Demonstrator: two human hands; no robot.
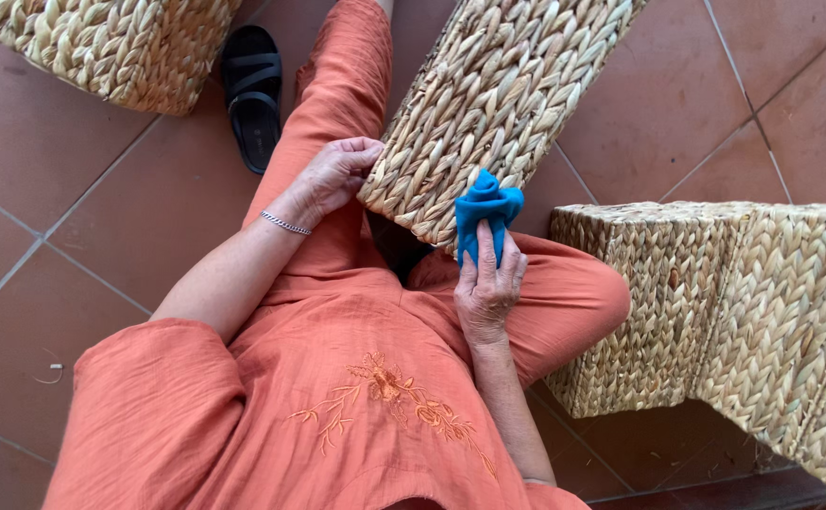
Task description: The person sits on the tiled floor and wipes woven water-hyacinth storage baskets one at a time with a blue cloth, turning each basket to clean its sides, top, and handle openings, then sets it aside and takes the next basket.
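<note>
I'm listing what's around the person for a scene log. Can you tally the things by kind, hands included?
Woven basket pieces: 3, the one being held, one at upper left, one at right
Blue cloth: 1, in the right hand
Black sandal: 1
Silver bracelet: 1, on the left hand's wrist
Hands: 2
Total: 8

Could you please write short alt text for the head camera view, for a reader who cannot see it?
Seen from above, a seated person in orange clothes presses a bunched blue cloth with the right hand against a woven basket resting by their lap, while the left hand grips its edge. More woven pieces and a black sandal sit on the terracotta tile floor.
</note>
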